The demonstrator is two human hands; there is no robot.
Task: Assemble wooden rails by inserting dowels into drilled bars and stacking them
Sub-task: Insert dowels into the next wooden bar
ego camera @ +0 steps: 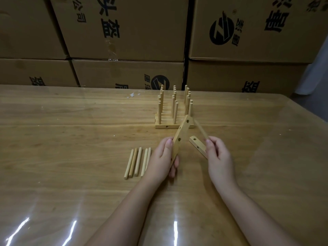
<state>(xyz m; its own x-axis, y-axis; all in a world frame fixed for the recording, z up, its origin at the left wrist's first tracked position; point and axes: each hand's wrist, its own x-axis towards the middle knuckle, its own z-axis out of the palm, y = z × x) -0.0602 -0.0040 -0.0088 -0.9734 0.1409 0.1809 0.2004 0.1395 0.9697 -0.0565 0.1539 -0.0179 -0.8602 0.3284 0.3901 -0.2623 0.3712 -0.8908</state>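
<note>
Misalignment worries me: my left fingers [169,143] grip the bar [182,137], tilted over the bench [71,139], my right fingers [209,145] pinch a dowel [200,129] near its top hole (angled, not square), so it may jam.

Pale wood parts on a golden-brown table [71,121], brown boxes [124,32] behind.
Raised bar [181,137] light tan with dark round holes; flat bar [197,145] same tan. Thin dowel [200,129] pale beige. Loose dowels [137,161] cream, one darker tan. Stacked rails [174,110] pale yellow wood. Table has streaky brown grain and white glare streaks. Boxes carry black printed characters and round black logos.
</note>
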